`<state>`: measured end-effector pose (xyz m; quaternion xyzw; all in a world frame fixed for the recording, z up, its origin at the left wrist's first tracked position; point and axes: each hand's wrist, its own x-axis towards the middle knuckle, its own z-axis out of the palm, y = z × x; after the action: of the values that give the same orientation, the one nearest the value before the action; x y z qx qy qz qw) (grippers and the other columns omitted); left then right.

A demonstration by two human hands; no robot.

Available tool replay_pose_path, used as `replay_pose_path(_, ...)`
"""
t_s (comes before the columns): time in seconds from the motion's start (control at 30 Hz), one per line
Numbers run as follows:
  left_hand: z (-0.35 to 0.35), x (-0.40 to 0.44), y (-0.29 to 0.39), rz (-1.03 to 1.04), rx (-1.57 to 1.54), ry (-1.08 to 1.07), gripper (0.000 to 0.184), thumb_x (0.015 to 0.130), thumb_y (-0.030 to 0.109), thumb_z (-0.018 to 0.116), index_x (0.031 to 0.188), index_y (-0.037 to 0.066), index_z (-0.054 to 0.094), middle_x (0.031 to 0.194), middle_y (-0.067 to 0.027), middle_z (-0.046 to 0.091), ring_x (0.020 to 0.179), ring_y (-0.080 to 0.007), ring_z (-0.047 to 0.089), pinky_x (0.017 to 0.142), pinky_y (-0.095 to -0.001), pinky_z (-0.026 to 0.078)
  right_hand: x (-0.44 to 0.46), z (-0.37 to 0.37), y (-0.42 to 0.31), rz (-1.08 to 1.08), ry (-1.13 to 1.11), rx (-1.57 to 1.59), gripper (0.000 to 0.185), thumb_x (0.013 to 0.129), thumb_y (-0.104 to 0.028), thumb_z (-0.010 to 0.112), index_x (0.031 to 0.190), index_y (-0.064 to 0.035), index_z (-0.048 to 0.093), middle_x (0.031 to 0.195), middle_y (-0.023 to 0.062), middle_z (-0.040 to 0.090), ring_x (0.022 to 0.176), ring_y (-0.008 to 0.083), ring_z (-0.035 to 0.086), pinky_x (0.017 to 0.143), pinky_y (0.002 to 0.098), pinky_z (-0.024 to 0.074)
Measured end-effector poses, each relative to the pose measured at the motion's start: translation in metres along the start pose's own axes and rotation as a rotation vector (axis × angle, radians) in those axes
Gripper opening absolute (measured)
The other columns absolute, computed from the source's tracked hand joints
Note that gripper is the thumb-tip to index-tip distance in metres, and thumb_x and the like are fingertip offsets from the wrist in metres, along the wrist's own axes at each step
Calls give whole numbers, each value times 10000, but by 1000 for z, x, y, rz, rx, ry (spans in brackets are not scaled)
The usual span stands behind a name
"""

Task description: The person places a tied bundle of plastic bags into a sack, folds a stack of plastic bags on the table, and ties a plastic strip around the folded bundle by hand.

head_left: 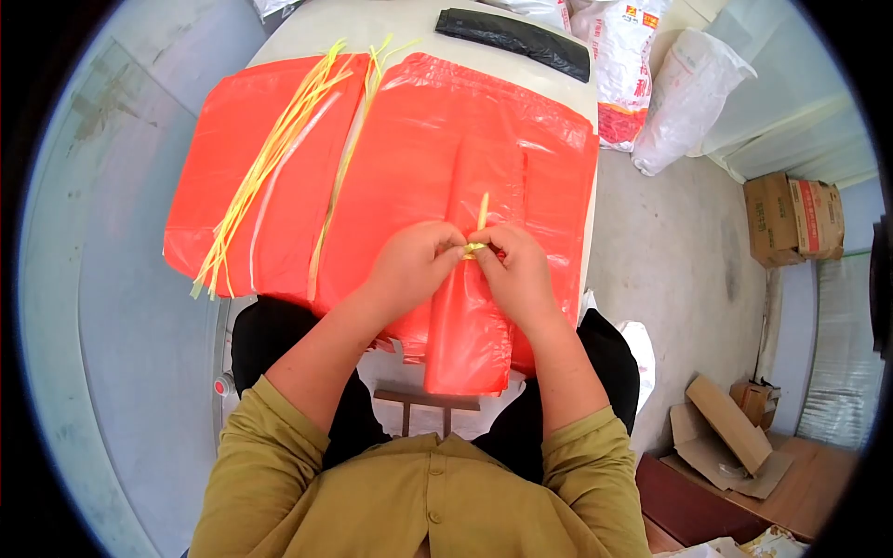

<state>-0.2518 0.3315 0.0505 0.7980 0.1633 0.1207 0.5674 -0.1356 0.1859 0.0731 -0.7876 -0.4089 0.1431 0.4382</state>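
Note:
A folded bundle of red plastic bags [470,339] lies lengthwise before me, its near end hanging past the table edge. Around its middle runs a yellow tie strip [483,212], with one end pointing away from me. My left hand [423,256] pinches the strip from the left, and my right hand [512,270] pinches it from the right; the fingertips nearly meet over the bundle. Beneath lie wide stacks of red plastic bags [400,167]. More loose yellow strips [270,172] are spread across the left stack.
A rolled black plastic bundle [513,43] lies at the table's [372,23] far side. White printed sacks [619,65] stand beyond its right corner. Cardboard boxes [791,219] are on the floor at right, with flattened cardboard [721,437] nearer. A wall [121,279] runs along the left.

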Motion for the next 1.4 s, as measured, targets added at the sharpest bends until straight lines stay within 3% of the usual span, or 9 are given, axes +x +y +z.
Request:
replay_pose_path(0.17,0,2,1,-109,-69,-26,100,1000,59,616,994,-20,677,846,-23,649,784,-83,574,729,-272,489,2,-5,11,296,-204,674,111,940,-2,635,1030,-5,701,927,101,671,881,183,632,799,325,513)
replay_pose_path(0.27,-1,3,1,-105,-55,-13,108,998,74,621,996,-18,677,836,-26,657,778,-92,579,725,-274,488,0,-12,-5,198,-230,360,135,929,38,616,1016,-14,707,947,37,650,900,125,602,797,277,487)
replay_pose_path(0.47,-9,6,-8,-38,399,104,103,955,117,657,998,30,689,895,-98,691,824,-250,661,751,-367,522,-7,-22,-1,-134,-176,-167,130,845,-20,715,966,-46,753,1138,136,660,1066,358,620,934,437,506)
replay_pose_path(0.6,-7,4,3,20,639,313,119,938,136,669,1008,45,700,1012,-113,657,889,-305,675,783,-409,543,-23,-33,12,-156,-107,-213,386,856,-79,750,1233,-55,671,1360,191,550,1162,354,601,1010,427,494)
replay_pose_path(0.93,-14,-33,14,-102,195,-114,370,1002,296,646,1278,50,649,1169,-134,638,1054,-240,660,905,-352,538,-30,-21,16,388,-52,391,832,915,-111,726,1598,-41,256,1524,221,438,1212,303,610,994,391,523)
replay_pose_path(1.07,-26,-41,14,-510,-686,-63,583,1063,526,471,1329,26,611,1370,-145,608,1226,-258,616,1016,-418,507,-37,-33,-45,192,-203,950,829,944,-111,706,1613,-44,221,1528,200,448,1229,264,601,1000,383,517)
replay_pose_path(1.13,-34,-44,37,-695,-1171,-24,687,1070,601,387,1366,8,567,1447,-156,571,1293,-279,586,1067,-463,486,-36,-18,-27,144,-157,665,851,951,-109,699,1627,-53,184,1548,210,427,1251,272,586,1020,383,506)
replay_pose_path(1.27,-22,-50,-1,-609,-1013,-28,477,1084,383,501,1366,-1,529,1347,-182,618,1196,-297,645,996,-464,549,-38,-4,-20,269,-233,224,852,966,-109,689,1641,-70,170,1570,208,404,1308,269,545,1066,381,477)
replay_pose_path(1.4,-18,-49,16,-707,-1064,-18,420,1060,285,562,1355,-10,510,1333,-172,619,1199,-282,644,1029,-446,538,-58,15,-14,380,-175,721,869,947,-61,699,1648,-100,189,1628,147,344,1391,251,475,1137,370,425)
